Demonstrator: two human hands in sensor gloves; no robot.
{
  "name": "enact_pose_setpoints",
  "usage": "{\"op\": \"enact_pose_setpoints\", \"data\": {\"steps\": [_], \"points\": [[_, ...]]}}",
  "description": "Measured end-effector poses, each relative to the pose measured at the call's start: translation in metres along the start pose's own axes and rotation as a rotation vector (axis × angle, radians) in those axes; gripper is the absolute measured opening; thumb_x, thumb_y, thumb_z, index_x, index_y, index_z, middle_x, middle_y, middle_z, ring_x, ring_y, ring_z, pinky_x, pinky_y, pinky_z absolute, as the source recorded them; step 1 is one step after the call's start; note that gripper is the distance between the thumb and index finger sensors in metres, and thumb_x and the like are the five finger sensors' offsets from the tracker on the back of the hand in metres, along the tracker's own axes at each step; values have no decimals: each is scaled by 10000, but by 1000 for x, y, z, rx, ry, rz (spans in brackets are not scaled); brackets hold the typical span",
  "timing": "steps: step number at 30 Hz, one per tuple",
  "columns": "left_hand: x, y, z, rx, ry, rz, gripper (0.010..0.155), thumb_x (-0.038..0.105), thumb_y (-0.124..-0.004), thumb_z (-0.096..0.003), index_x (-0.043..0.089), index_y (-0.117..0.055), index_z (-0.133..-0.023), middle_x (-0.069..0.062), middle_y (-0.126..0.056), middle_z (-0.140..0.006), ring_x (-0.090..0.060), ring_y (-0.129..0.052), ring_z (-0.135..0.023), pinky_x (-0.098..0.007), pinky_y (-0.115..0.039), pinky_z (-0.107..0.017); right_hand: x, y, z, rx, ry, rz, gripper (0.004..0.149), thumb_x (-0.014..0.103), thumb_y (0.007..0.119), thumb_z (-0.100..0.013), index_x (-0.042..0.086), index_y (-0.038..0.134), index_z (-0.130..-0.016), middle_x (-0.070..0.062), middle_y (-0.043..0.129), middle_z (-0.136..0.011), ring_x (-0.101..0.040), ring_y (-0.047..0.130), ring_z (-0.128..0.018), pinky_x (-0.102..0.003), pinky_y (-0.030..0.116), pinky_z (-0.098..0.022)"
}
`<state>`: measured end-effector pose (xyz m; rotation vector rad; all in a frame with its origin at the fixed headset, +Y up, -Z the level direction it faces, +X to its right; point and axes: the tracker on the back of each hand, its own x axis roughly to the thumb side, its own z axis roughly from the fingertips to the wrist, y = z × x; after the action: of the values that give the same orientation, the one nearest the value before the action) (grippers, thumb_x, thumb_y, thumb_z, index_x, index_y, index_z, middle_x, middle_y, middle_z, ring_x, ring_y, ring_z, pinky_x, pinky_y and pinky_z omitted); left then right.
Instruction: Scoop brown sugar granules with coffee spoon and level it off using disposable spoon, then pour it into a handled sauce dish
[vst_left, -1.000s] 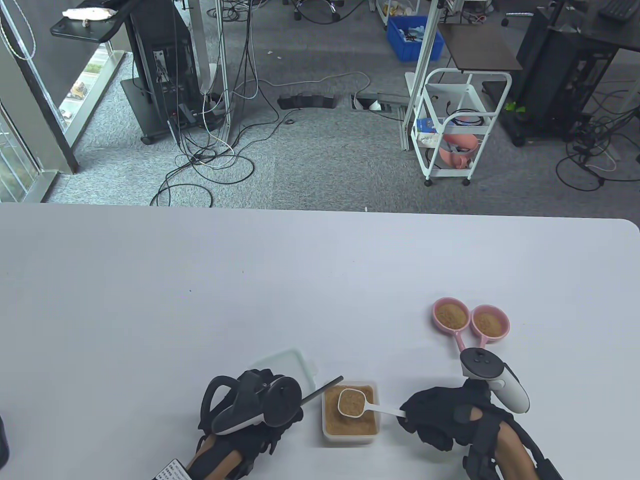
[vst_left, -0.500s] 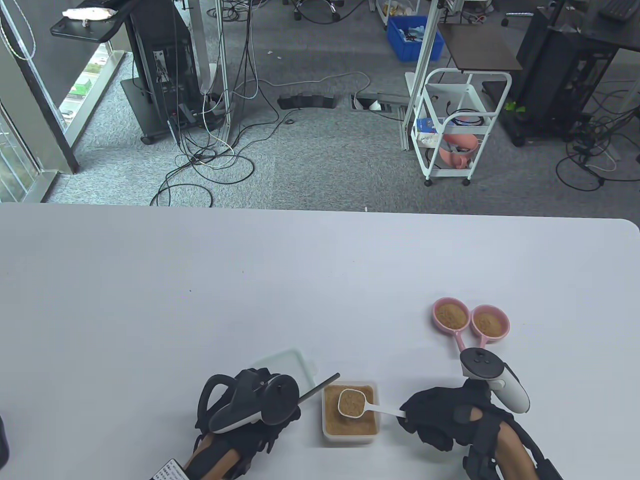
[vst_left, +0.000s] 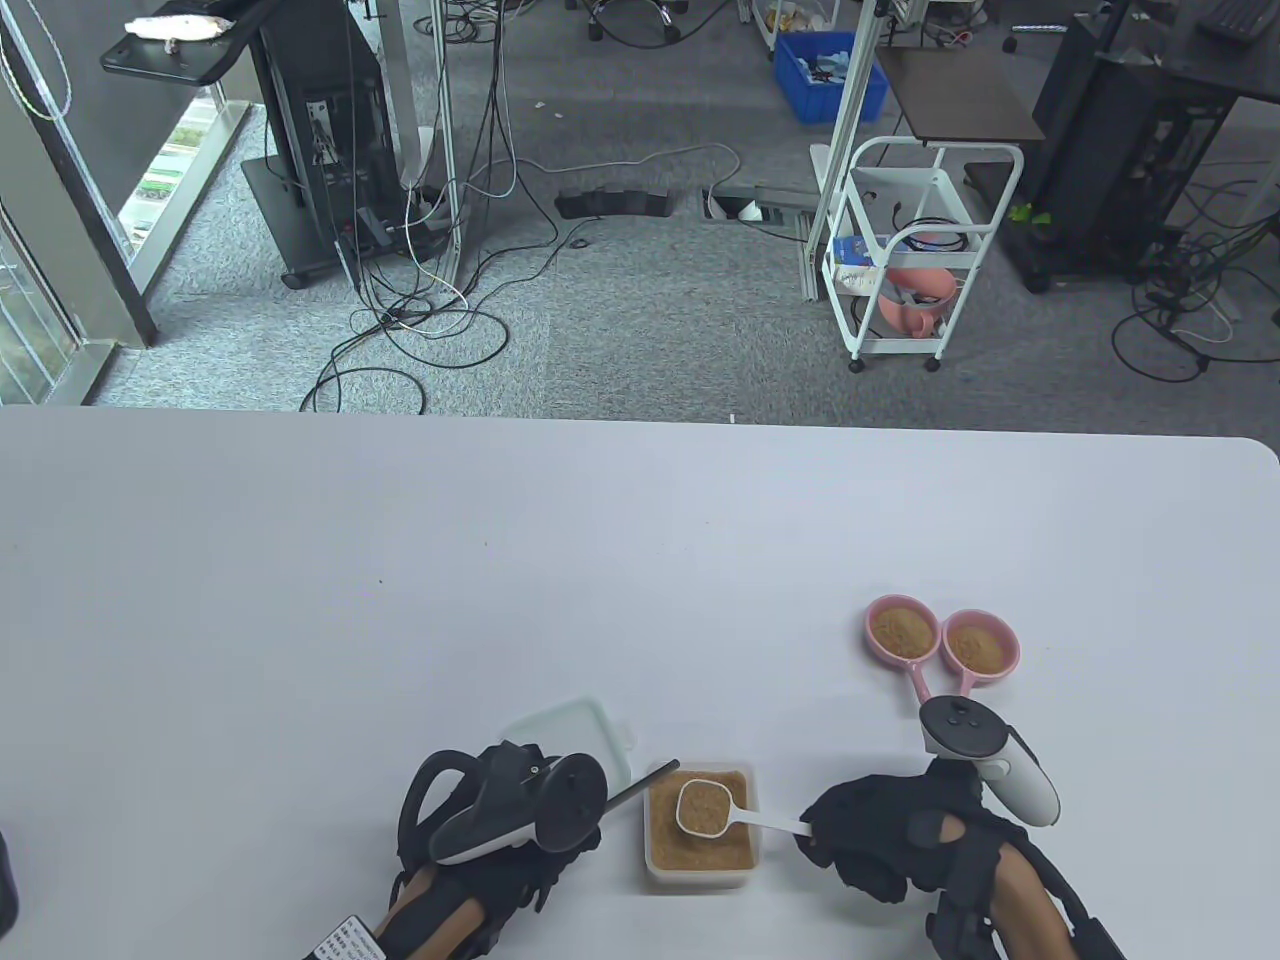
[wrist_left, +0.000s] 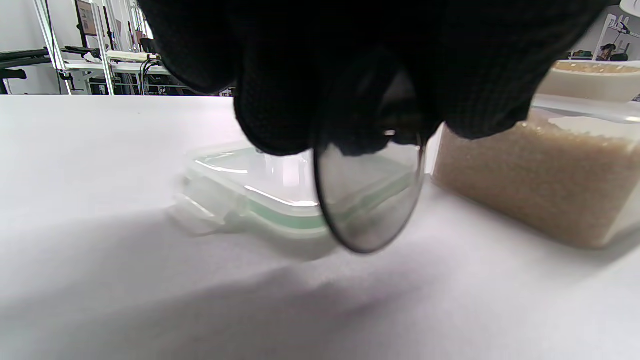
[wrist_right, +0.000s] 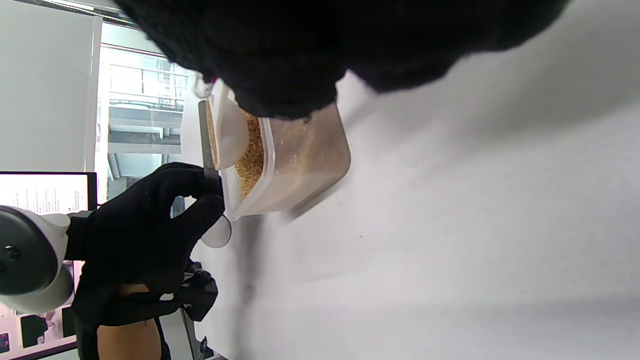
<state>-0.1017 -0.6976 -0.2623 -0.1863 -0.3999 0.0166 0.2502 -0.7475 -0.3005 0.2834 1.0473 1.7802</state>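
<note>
A clear container of brown sugar (vst_left: 700, 835) stands near the table's front edge. Above it hovers the white coffee spoon (vst_left: 703, 805), its bowl heaped with sugar; my right hand (vst_left: 812, 828) pinches its handle from the right. My left hand (vst_left: 590, 812), just left of the container, grips the dark translucent disposable spoon (vst_left: 640, 785), whose handle end reaches the container's left rim. That spoon's round bowl (wrist_left: 367, 200) hangs below my fingers in the left wrist view. Two pink handled sauce dishes (vst_left: 903, 630) (vst_left: 981, 645), both holding sugar, sit at the far right.
The container's clear lid (vst_left: 565, 730) lies flat on the table behind my left hand. The table's far edge (vst_left: 640, 425) borders a floor with cables and a white cart (vst_left: 905, 250).
My left hand shifted slightly right and the disposable spoon's handle end dropped closer to the container's rim. The right hand and coffee spoon held still.
</note>
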Motion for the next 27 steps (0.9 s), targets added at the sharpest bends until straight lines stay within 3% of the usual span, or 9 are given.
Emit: {"op": "enact_pose_setpoints", "data": {"steps": [27], "points": [[-1,-1,-1,11,3,10,402,581,-818,-415,404,-887,-769,168,-952,-756,-144,-998,-761,-456,-722,-743,0,0,0,0,-2,-4,435,374,788,-497,109,906,-822,-9,990,-423,-245,948,-192,-501,779,-380]]}}
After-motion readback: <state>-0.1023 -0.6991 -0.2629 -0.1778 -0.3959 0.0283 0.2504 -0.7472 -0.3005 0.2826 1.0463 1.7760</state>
